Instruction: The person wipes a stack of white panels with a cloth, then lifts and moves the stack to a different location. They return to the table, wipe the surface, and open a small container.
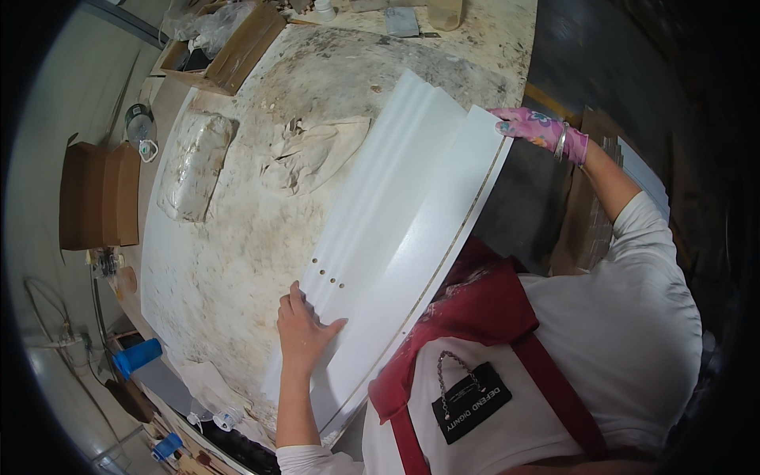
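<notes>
The bare left hand (307, 332) spreads on the white panel (412, 214) and the gloved right hand (542, 132), well apart, grips its far corner, seemingly positioning it over the stained table (229, 261), so moving it calls for both hands together.

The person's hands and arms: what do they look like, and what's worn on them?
The left hand is bare. The right hand wears a pink floral glove, with a silvery band around its wrist. Both forearms emerge from white sleeves.
</notes>
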{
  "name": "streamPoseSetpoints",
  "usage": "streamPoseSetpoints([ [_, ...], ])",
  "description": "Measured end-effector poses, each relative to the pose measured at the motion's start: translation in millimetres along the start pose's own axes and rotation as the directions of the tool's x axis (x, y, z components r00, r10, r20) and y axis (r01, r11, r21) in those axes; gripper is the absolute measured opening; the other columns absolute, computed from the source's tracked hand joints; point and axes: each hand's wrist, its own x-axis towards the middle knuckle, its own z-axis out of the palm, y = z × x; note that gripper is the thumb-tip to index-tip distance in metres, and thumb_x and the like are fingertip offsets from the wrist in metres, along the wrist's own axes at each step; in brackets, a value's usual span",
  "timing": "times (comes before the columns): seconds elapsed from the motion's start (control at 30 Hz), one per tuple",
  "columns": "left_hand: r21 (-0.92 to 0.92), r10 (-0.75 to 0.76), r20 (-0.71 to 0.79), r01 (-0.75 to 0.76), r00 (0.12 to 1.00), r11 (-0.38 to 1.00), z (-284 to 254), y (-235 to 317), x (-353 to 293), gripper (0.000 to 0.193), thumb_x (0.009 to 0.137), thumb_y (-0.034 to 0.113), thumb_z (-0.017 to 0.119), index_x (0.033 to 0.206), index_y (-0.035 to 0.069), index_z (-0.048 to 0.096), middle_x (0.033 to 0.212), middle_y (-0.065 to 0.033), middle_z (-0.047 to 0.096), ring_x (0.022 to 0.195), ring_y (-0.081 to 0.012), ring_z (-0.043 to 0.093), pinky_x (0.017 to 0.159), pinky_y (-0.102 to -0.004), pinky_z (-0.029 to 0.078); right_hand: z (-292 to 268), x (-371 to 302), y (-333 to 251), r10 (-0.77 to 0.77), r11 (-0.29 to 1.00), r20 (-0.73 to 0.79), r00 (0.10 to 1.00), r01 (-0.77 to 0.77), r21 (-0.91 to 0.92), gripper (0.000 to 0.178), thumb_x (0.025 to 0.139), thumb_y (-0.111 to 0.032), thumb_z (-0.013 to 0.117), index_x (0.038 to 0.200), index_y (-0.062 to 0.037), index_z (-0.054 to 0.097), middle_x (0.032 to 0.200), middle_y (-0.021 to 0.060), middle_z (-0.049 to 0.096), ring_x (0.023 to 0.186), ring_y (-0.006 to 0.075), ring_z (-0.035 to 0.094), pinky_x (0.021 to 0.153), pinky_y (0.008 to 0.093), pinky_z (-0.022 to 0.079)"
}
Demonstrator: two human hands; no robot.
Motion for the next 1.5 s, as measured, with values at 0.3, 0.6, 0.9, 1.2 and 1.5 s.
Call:
streamPoseSetpoints([
  [0.3, -0.327, -0.21, 0.163, 0.254, 0.964, 0.91, -4.5, 27.4, -12.2, 0.053, 0.064, 0.023, 0.08, 0.104, 0.001, 0.053, 0.078, -0.0119, 0.058, 0.07, -0.0275, 0.058, 0.065, -0.0371, 0.047, -16.4, 46.8, -47.2, -0.22, 0.904, -0.064, 0.973, 0.179, -0.389, 0.069, 0.086, -0.038, 0.06, 0.141, -0.0059, 0.034, 0.14, 0.0166, 0.039, 0.123, 0.0274, 0.045, 0.102, 0.0345, 0.037],
  [0.6, 0.123, -0.049, -0.253, 0.082, 0.966, 0.989, -49.8, 34.4, -33.2, 0.059, 0.058, 0.014, 0.081, 0.108, 0.002, 0.053, 0.082, -0.0129, 0.057, 0.073, -0.0298, 0.058, 0.065, -0.0379, 0.046, -22.3, 79.0, -83.3, -0.48, 0.748, 0.063, 0.875, 0.446, -0.491, 0.056, 0.081, -0.029, 0.066, 0.128, -0.0045, 0.046, 0.122, 0.0132, 0.053, 0.111, 0.0256, 0.052, 0.097, 0.0353, 0.042],
  [0.9, 0.288, -0.029, -0.344, 0.135, 0.938, 0.948, -67.2, 64.5, -102.2, 0.061, 0.063, 0.023, 0.078, 0.115, 0.002, 0.053, 0.101, -0.0154, 0.06, 0.091, -0.0375, 0.057, 0.075, -0.0444, 0.045, -56.3, 36.9, -87.9, -0.258, 0.855, -0.061, 0.964, 0.257, 0.45, 0.039, 0.095, -0.034, 0.051, 0.117, -0.0019, 0.056, 0.11, 0.0088, 0.062, 0.099, 0.0152, 0.06, 0.088, 0.0292, 0.049],
  [1.2, 0.299, 0.071, -0.462, 0.08, 0.884, 0.951, 1.1, 89.1, -130.1, 0.049, 0.069, 0.021, 0.069, 0.111, 0.003, 0.052, 0.109, -0.0158, 0.061, 0.096, -0.0368, 0.06, 0.077, -0.0448, 0.045, -58.9, 57.0, -57.8, -0.749, 0.594, 0.401, 0.527, 0.802, 0.056, 0.059, 0.095, -0.05, 0.04, 0.129, -0.0025, 0.049, 0.127, 0.017, 0.054, 0.119, 0.0282, 0.051, 0.101, 0.0377, 0.038],
  [1.5, 0.397, 0.147, -0.544, 0.1, 0.826, 0.912, 47.2, 92.5, -146.3, 0.016, 0.086, 0.015, 0.055, 0.096, 0.005, 0.062, 0.104, -0.0119, 0.064, 0.095, -0.0325, 0.061, 0.076, -0.041, 0.046, 40.1, -9.0, -159.6, -0.226, 0.339, 0.497, 0.838, 0.546, -0.766, 0.086, 0.072, -0.047, 0.071, 0.14, -0.0078, 0.036, 0.14, 0.0193, 0.04, 0.129, 0.0338, 0.038, 0.106, 0.0412, 0.031],
])
